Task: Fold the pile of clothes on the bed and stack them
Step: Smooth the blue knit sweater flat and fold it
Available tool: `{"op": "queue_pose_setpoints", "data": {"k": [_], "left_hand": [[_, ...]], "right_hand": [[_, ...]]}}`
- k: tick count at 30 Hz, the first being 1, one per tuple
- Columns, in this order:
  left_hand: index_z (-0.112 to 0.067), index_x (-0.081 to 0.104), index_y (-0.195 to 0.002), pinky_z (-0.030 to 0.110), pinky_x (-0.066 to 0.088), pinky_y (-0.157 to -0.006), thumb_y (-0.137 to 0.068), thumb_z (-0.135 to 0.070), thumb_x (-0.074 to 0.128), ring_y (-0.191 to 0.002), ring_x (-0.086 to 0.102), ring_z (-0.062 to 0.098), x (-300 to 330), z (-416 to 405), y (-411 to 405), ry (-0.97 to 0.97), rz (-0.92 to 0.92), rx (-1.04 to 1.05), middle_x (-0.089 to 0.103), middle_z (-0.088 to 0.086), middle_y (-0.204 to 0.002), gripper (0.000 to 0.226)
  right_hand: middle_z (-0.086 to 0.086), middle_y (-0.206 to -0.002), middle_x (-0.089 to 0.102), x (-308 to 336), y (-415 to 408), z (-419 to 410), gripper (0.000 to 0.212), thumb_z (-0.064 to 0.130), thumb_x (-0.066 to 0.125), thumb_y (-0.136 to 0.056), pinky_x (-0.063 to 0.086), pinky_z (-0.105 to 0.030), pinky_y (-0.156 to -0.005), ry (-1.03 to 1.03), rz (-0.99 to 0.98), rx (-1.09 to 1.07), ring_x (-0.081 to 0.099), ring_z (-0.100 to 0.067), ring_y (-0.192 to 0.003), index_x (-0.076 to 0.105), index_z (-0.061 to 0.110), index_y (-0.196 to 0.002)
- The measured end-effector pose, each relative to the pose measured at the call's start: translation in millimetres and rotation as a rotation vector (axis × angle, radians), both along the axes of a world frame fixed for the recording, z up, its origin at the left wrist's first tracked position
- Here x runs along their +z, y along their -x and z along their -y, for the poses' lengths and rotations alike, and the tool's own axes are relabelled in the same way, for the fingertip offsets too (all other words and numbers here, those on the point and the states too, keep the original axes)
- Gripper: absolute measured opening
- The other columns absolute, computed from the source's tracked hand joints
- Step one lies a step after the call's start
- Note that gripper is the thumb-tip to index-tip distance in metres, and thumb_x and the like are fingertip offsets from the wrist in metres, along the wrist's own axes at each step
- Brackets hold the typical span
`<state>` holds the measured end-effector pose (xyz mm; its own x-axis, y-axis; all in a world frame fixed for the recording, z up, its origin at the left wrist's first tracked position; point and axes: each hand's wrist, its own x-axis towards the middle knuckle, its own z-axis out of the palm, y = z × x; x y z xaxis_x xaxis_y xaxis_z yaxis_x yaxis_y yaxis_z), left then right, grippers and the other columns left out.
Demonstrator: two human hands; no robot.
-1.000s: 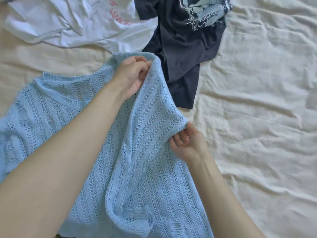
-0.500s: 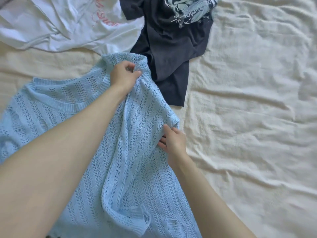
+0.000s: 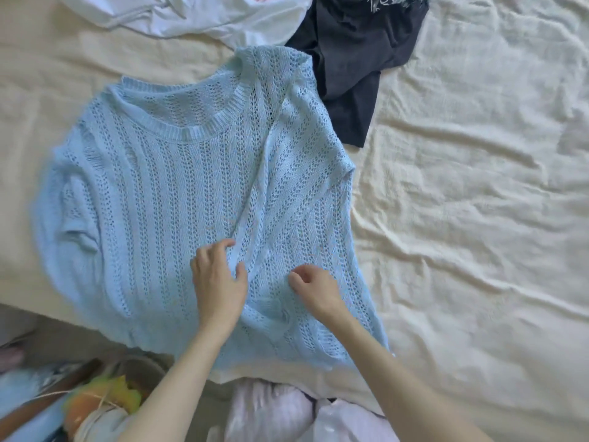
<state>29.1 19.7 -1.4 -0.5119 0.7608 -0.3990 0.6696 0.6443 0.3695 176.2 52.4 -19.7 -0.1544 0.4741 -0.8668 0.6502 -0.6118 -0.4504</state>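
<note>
In the head view, a light blue open-knit sweater (image 3: 178, 199) lies spread on the cream bed sheet (image 3: 462, 218), with its ribbed neckline away from the person and its hem at the near edge of the bed. Its right side is folded in over the body, and this makes a long diagonal ridge. The left hand (image 3: 218, 282) is over the lower middle of the sweater; its fingers are loosely bent with the tips near the ridge, and I cannot tell if they pinch the knit. The right hand (image 3: 314, 287) is just beside it on the folded part, fingers curled, and whether it has hold of the knit is not clear. At the far edge, a white T-shirt (image 3: 204, 14) and a dark T-shirt (image 3: 357, 49) lie crumpled. The dark one touches the shoulder of the sweater.
</note>
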Motion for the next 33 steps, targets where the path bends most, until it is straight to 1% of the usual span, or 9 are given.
{"op": "queue_pose_setpoints", "data": {"k": [3,9,14,17,19,23,26,29,33], "left_hand": [[-0.006,0.057,-0.111,0.036,0.033,-0.092,-0.079,-0.011,0.072,-0.106,0.048,0.034,7,63,-15,0.036,0.067,0.093,0.053,0.015,-0.108,0.035],[-0.003,0.05,-0.109,0.039,0.045,-0.088,-0.082,-0.004,0.065,-0.1,0.058,0.032,-7,73,-33,0.022,0.382,0.697,0.059,0.013,-0.102,0.031],[-0.013,0.058,-0.112,0.036,0.054,-0.067,-0.096,-0.012,0.049,-0.081,0.064,0.019,7,69,19,-0.013,0.836,0.819,0.066,0.006,-0.098,0.018],[-0.014,0.06,-0.098,0.021,0.049,-0.042,-0.096,-0.01,0.048,-0.048,0.06,0.009,22,84,66,-0.083,0.928,0.842,0.07,0.0,-0.069,0.012],[-0.011,0.058,-0.099,0.021,0.048,-0.038,-0.095,-0.003,0.046,-0.038,0.053,0.009,23,94,96,-0.088,0.981,0.982,0.069,0.006,-0.063,0.015],[-0.013,0.051,-0.113,0.027,0.055,-0.052,-0.097,-0.008,0.045,-0.064,0.055,0.018,11,110,136,0.044,0.777,1.0,0.058,0.009,-0.085,0.017],[-0.014,0.053,-0.114,0.03,0.042,-0.081,-0.094,-0.021,0.053,-0.095,0.054,0.022,-2,117,140,-0.021,0.317,0.509,0.056,0.011,-0.115,0.022],[-0.009,0.046,-0.13,0.029,0.029,-0.098,-0.084,-0.025,0.068,-0.12,0.041,0.027,-11,116,125,-0.128,0.153,0.062,0.046,0.013,-0.127,0.053],[-0.006,0.03,-0.144,0.033,0.024,-0.106,-0.083,-0.029,0.07,-0.132,0.034,0.027,-28,94,136,-0.117,0.208,0.237,0.038,0.014,-0.143,0.076]], "right_hand": [[-0.013,-0.101,0.069,10,-1,26,0.024,0.016,0.049,-0.094,0.041,-0.027,-0.078,-0.057,-0.02,0.06,0.062,-0.024,-0.097,0.067,0.004,-0.105],[-0.016,-0.13,0.046,20,6,50,0.033,0.013,0.046,-0.097,0.032,-0.022,-0.095,-0.11,-0.046,0.241,0.054,-0.028,-0.113,0.055,0.007,-0.129],[-0.009,-0.125,0.06,30,3,61,0.03,0.013,0.045,-0.097,0.039,-0.023,-0.093,-0.131,-0.124,0.151,0.057,-0.021,-0.112,0.061,0.007,-0.122],[-0.011,-0.117,0.064,35,10,73,0.029,0.013,0.046,-0.097,0.044,-0.039,-0.098,-0.085,-0.146,0.062,0.058,-0.023,-0.106,0.062,0.007,-0.12],[-0.008,-0.103,0.065,35,20,81,0.027,0.011,0.045,-0.097,0.046,-0.034,-0.089,-0.036,-0.172,-0.043,0.059,-0.017,-0.092,0.061,0.005,-0.118],[0.0,-0.096,0.062,28,48,91,0.026,0.014,0.042,-0.099,0.047,-0.028,-0.079,0.089,-0.21,-0.225,0.058,-0.012,-0.083,0.058,0.009,-0.12],[0.0,-0.094,0.063,20,75,91,0.021,0.017,0.044,-0.1,0.05,-0.028,-0.079,0.149,-0.229,-0.399,0.06,-0.013,-0.085,0.057,0.011,-0.115],[-0.005,-0.094,0.064,12,104,91,0.013,0.018,0.049,-0.099,0.051,-0.024,-0.068,0.194,-0.2,-0.589,0.061,-0.014,-0.08,0.058,0.011,-0.092],[-0.008,-0.093,0.064,4,133,90,0.021,0.024,0.054,-0.096,0.051,-0.024,-0.06,0.285,-0.206,-0.786,0.065,-0.013,-0.077,0.057,0.004,-0.101]]}}
